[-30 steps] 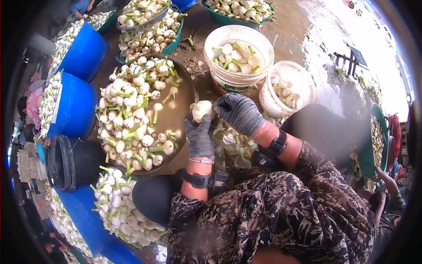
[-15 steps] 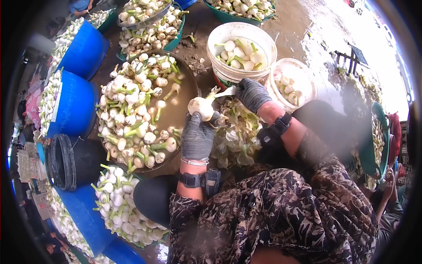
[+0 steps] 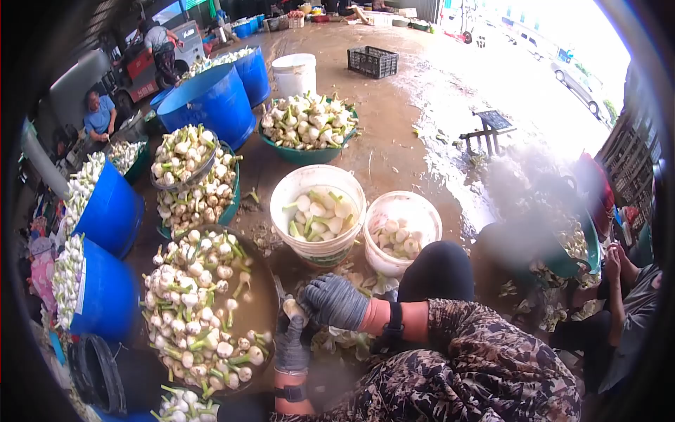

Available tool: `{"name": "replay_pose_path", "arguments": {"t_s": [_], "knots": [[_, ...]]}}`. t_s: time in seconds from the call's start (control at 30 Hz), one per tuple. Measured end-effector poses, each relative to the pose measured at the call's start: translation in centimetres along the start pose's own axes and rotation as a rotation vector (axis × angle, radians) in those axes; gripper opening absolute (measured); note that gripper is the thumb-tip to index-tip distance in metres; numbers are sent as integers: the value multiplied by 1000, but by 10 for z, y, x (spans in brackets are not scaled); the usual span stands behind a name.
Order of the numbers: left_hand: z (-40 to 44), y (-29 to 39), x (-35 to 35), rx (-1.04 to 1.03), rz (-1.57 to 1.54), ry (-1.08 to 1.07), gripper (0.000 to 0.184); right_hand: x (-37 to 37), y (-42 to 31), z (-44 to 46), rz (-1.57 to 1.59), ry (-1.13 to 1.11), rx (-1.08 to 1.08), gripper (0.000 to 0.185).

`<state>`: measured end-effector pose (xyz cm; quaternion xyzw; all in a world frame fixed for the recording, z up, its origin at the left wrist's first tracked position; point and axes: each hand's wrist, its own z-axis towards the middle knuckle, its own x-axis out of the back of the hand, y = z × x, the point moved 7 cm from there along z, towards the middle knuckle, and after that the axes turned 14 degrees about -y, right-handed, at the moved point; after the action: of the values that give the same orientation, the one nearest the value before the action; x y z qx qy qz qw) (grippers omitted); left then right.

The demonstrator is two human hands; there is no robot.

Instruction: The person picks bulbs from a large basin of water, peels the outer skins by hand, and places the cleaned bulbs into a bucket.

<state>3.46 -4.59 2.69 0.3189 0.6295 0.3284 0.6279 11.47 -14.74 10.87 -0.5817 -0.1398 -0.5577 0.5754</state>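
My left hand (image 3: 291,346), in a grey glove, is closed round a garlic bulb (image 3: 292,308) at the right rim of a wide basin. Against the bulb my right hand (image 3: 333,301), also gloved, is curled shut. A thin, pale blade (image 3: 280,287), apparently a knife's, shows just above the bulb; its handle is hidden in the right fist. Left of the hands, the basin (image 3: 271,281) holds muddy water and many garlic bulbs (image 3: 190,309) with green stems. Loose peelings (image 3: 341,344) lie below the hands.
Ahead stand a white bucket (image 3: 281,193) of bulbs in water and a smaller white bucket (image 3: 429,243) with bulbs. Blue tubs (image 3: 105,288) line the left side. A green basin (image 3: 309,156), a black crate (image 3: 373,62) and a stool (image 3: 489,126) are farther off. Another person (image 3: 643,309) sits at right.
My view has tilted up, showing more of the yard. The right hand has come in close against the bulb and left hand; before, it was drawn out to the right with the blade at the stem.
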Motion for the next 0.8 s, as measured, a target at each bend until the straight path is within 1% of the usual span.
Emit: {"name": "replay_pose_path", "arguments": {"t_s": [0.03, 0.07, 0.13, 0.17, 0.23, 0.27, 0.3, 0.37, 0.43, 0.47, 0.5, 0.53, 0.57, 0.63, 0.7, 0.73, 0.77, 0.8], "knots": [[4, -1, 3, 12, 37, -37, 59, -1, 3, 0, 55, -30, -11, 16], [8, -3, 7, 22, 75, -74, 58, -5, 9, -1, 126, -39, -80, 16], [10, 10, -5, 62, 419, -151, 61, -12, 23, -3, 251, -98, -251, 16], [9, 14, -9, 59, 423, -162, 61, -12, 26, -5, 246, -86, -252, 16], [8, 21, -15, 91, 808, -214, 61, -37, 50, -7, 614, -209, -336, 21], [6, 10, -1, -33, 904, -227, 58, -47, 58, -8, 573, -260, -360, 27], [3, -2, 17, -36, 912, -236, 58, -48, 56, -7, 572, -248, -358, 27], [5, -16, 43, -31, 821, -146, 58, -47, 51, -10, 816, -267, -307, 30], [12, -35, 57, 45, 483, -142, 33, -41, 42, -10, 923, -272, -217, 38], [15, -44, 64, 78, 317, -124, 25, -37, 39, -8, 809, -310, -183, 36], [16, -35, 53, 23, 324, -162, 29, -38, 35, -8, 701, -351, -150, 34], [16, -26, 41, -32, 328, -200, 34, -32, 25, -8, 710, -296, -91, 29], [16, -17, 30, -88, 331, -238, 40, -29, 19, -11, 636, -267, -94, 23], [-5, -21, 45, 40, 542, -24, 50, -25, 11, -9, 274, -211, -61, 18], [-1, 8, 8, 20, 928, -49, 50, -37, 34, -9, 412, 44, -115, 20], [-7, 23, -9, 57, 1126, -74, 59, -36, 41, -11, 513, 14, -250, 18], [-6, 33, -22, -113, 1203, -114, 62, -46, 53, -9, 641, -10, -294, 19], [-7, 32, -16, -125, 1166, -79, 64, -54, 61, -8, 774, -40, -337, 20]]}}
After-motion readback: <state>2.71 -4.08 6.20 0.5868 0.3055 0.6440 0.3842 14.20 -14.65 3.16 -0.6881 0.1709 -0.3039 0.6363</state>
